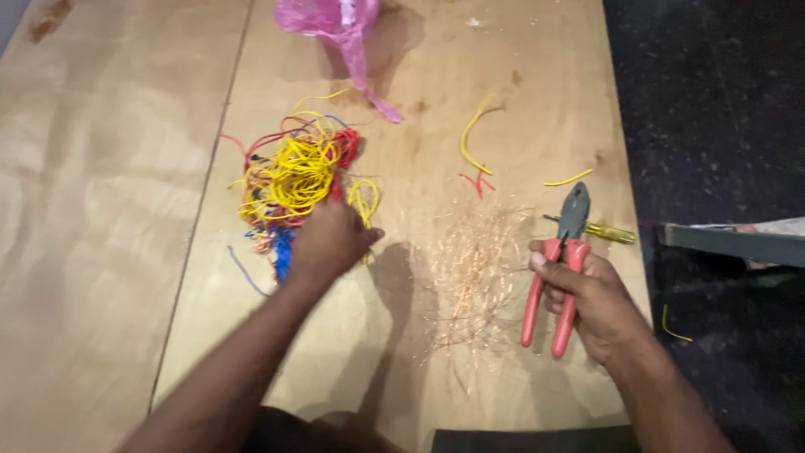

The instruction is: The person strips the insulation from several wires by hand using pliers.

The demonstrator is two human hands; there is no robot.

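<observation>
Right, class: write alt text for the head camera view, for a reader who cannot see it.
A left hand reaches into a tangle of yellow, red and blue wires on a plywood table, while the right hand holds red-handled pliers. Stripped copper strands lie between them.

Bare worktop (101, 210) is left open on the left; the middle is blocked by tangled wires (293, 180) and copper strands (474, 268) (thinly scattered).

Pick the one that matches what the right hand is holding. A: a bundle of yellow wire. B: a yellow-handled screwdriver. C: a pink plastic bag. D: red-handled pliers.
D: the right hand grips the red-handled pliers, while the left hand reaches into the tangle of wires.
</observation>
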